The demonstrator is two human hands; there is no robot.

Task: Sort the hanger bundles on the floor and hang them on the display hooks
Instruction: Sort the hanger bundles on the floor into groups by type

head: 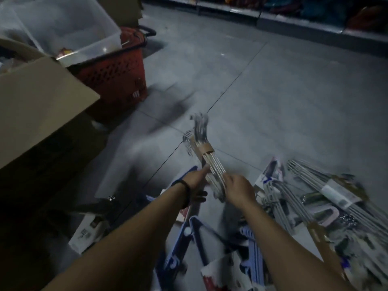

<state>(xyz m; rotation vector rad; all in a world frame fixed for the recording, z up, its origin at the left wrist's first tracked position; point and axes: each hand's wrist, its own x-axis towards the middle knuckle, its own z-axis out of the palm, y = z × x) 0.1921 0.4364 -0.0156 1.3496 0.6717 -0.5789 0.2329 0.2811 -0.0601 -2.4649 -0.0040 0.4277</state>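
Both my hands hold one bundle of pale hangers (210,160) wrapped by a brown cardboard band, its metal hooks pointing away from me over the grey floor. My left hand (195,177) grips the bundle's left side, with a dark band on that wrist. My right hand (237,187) grips its near right end. Below my arms lie blue plastic hanger bundles (197,234). To the right, grey hanger bundles (327,185) with paper labels are heaped on the floor. The picture is blurred by motion.
A large cardboard box (42,106) stands at the left. Behind it is a red shopping basket (117,72) with a clear plastic bin (69,28) on top. Store shelving (294,15) runs along the far side. Small boxed items (88,232) lie near my left arm.
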